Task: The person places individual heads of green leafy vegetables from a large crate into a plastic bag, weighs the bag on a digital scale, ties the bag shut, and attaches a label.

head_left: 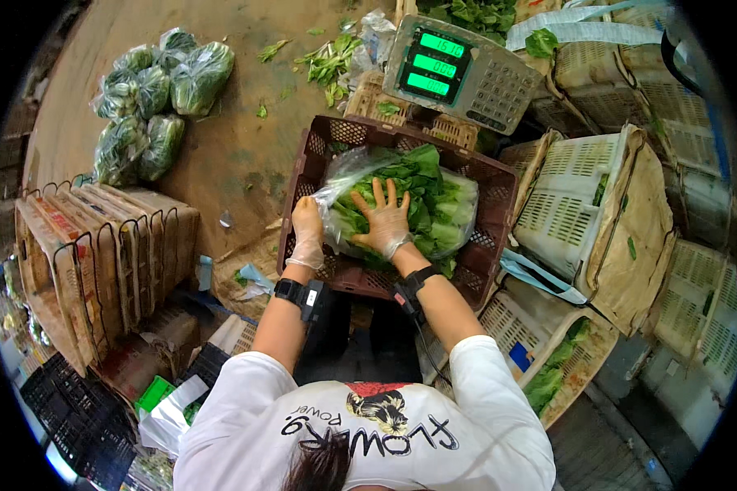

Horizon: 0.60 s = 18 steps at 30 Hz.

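Observation:
A clear plastic bag [332,192] of leafy greens [423,182] lies inside a dark red plastic crate [508,196]. My left hand [306,229], in a thin see-through glove, is closed on the bag's gathered edge at the crate's left side. With fingers spread, my right hand [382,221], gloved the same way, lies flat on the greens and presses against the leaves. Pale stalks show at the right of the bag, and leaves stick up toward its far side.
Beyond the crate stands a digital scale display [467,74] with lit green readouts. Bagged greens [155,102] lie on the brown floor at the far left. Stacked crates [110,262] stand left; white slatted crates [569,204] crowd the right. Loose leaves [332,65] litter the floor.

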Each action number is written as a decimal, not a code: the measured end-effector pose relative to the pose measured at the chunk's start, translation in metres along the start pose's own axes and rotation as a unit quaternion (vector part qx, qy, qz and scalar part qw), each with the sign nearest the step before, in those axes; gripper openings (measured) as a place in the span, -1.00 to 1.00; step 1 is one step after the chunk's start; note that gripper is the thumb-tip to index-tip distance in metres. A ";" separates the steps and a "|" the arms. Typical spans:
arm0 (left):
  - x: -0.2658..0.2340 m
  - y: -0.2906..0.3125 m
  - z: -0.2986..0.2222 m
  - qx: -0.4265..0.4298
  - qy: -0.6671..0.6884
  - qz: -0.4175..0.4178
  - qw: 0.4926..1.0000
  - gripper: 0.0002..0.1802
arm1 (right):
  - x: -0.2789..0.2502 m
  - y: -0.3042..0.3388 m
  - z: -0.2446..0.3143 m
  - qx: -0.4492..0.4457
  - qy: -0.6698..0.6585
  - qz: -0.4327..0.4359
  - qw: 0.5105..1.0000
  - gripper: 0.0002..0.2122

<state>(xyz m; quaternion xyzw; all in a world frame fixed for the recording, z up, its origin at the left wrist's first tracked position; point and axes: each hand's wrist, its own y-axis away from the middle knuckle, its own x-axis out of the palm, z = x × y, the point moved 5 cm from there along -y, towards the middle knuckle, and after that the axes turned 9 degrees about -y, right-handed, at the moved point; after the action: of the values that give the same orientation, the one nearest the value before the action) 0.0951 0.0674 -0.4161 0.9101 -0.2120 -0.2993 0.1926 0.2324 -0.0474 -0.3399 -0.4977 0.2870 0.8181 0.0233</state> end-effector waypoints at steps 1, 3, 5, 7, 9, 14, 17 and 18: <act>-0.002 0.009 -0.018 0.005 0.046 -0.005 0.999 -0.73 | -0.002 -0.002 -0.011 0.001 -0.022 -0.002 1.000 -0.13; -0.009 0.025 -0.063 0.059 0.051 0.000 0.997 -0.68 | 0.003 -0.010 -0.033 0.021 -0.046 -0.016 0.999 -0.15; -0.009 0.020 -0.060 0.079 -0.062 0.059 0.993 -0.69 | -0.006 -0.015 -0.036 0.029 -0.077 -0.003 0.997 -0.16; -0.008 0.038 -0.087 0.183 -0.308 0.059 0.932 -0.70 | -0.006 -0.019 -0.038 0.033 -0.082 -0.020 0.996 -0.18; -0.005 0.049 -0.102 0.196 -0.452 0.130 0.860 -0.61 | -0.004 -0.021 -0.035 0.041 -0.068 -0.025 0.997 -0.19; -0.023 0.042 -0.055 0.211 -0.470 0.050 0.855 -0.64 | -0.004 -0.021 -0.020 0.053 -0.041 -0.003 0.998 -0.19; -0.046 0.069 -0.075 0.314 -0.399 -0.051 0.860 -0.71 | -0.015 -0.010 -0.014 0.053 0.014 -0.018 0.998 -0.24; -0.056 0.077 -0.082 0.344 -0.360 -0.069 0.865 -0.71 | -0.018 -0.005 -0.005 0.065 0.041 -0.059 0.995 -0.27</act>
<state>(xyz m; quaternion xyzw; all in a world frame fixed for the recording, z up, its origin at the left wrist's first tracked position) 0.0848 0.0490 -0.2925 0.7600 -0.2926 -0.5269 -0.2432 0.2471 -0.0409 -0.3291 -0.5442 0.3107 0.7738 0.0920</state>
